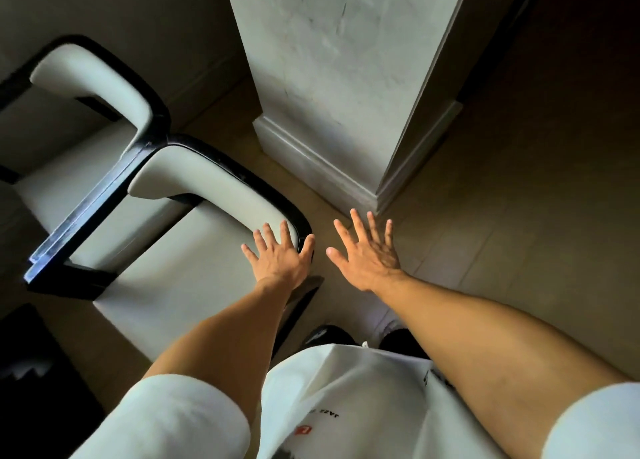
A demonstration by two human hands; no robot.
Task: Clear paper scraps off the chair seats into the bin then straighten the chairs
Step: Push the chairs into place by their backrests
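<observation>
Two white-cushioned chairs with black frames stand side by side at the left. The near chair [180, 251] has a bare white seat with no paper showing on it. The far chair [90, 78] touches it at the backrest corner. My left hand [280, 256] is spread open over the right end of the near chair's backrest, thumb at the black frame. My right hand [367, 251] hovers open over the floor just right of that chair, fingers apart, holding nothing. No bin and no paper scraps are in view.
A white pillar [339, 88] with a skirting board stands right ahead, close to the chair's corner. Tan tiled floor [519, 199] stretches to the right. A dark object [31, 372] lies at the lower left. My feet are below, by the chair.
</observation>
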